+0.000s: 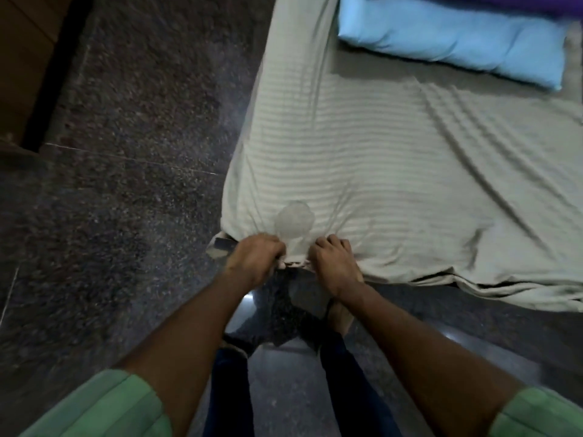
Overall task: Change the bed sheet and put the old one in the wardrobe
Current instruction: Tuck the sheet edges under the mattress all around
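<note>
A pale beige striped bed sheet (362, 159) covers the mattress and hangs over its near edge. At the near left corner my left hand (255, 257) grips the sheet's edge with curled fingers. Close beside it my right hand (331, 260) grips the same edge, fingers bent down onto the cloth. A round grey stain (295, 217) marks the sheet just above both hands. A patterned bit of mattress or bed frame (219, 247) peeks out under the corner, left of my left hand.
A light blue pillow (451, 42) lies at the head of the bed, with purple cloth (520, 3) behind it. Dark speckled stone floor (126, 184) stretches to the left. A brown wooden panel (28, 58) stands at the far left. My feet are just below the bed edge.
</note>
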Motion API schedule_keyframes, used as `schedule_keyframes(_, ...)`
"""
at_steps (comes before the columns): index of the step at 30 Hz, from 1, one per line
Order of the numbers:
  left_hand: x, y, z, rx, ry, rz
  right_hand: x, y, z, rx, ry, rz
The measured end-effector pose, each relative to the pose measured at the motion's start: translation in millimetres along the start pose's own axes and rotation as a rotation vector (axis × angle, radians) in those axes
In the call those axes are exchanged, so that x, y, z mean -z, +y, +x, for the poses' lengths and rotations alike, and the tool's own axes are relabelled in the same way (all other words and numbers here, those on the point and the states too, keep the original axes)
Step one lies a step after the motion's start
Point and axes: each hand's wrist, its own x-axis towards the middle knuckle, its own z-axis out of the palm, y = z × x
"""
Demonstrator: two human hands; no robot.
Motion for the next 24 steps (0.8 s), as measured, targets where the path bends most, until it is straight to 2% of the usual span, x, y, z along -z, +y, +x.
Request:
schedule_keyframes(3, 30, 11, -13, -0.031, -0.115, 0.111, 30, -18, 0, -0.156, -0.200, 0.020)
schedule_keyframes(5, 67, 11, -30, 0.096, -0.084, 0.050, 59, -47, 4, -0.323, -0.224, 0.126)
schedule_keyframes(8, 121, -7, -60, 0.218, -0.095, 0.004, 108, -109, 13, -0.465, -0.169, 0.311)
schedule_keyframes(12, 216, -20, -98, 0.217, -0.114, 0.032, 197, -170, 12, -0.536, -0.023, 0.407)
schedule_keyframes(15, 287, -14, -112, 0.205, -0.072, -0.041, 261, -183, 7, -0.626, 0.081, 0.498)
schedule_keyframes(19, 347, -19, -128, 0.222, -0.010, -0.162, 316, -208, 8, -0.663, 0.181, 0.592)
schedule_keyframes(24, 420, -49, -82, 0.233, 0.076, -0.291, 375, -208, 54, -0.688, 0.284, 0.744)
